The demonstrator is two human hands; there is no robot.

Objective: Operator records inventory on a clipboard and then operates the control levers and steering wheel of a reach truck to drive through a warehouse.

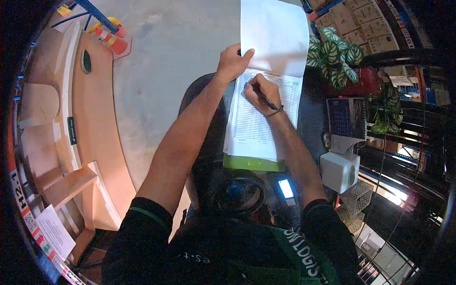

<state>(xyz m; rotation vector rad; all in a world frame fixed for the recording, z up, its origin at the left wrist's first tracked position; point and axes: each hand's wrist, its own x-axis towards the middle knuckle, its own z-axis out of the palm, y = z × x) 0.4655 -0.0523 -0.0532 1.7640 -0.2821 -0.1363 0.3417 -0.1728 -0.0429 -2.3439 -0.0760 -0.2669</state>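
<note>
My left hand (233, 61) grips the left edge of a paper pad, its thumb beside the flipped-up white sheet (273, 31). My right hand (259, 92) holds a black pen (270, 102) over the lined form (251, 133), which rests on a green board (254, 164). Where the pen's tip meets the paper is hidden by my fingers. Below the board are a dark steering wheel (259, 199) and a small device with a lit screen (286, 189).
Wooden furniture (90, 123) stands left, orange cones (114, 40) beyond it on the concrete floor (152, 90). To the right are a leafy plant (335, 54), a red cylinder (368, 78), a hanging calendar (346, 116), a white box (338, 171), wire mesh and racking with cartons (356, 23).
</note>
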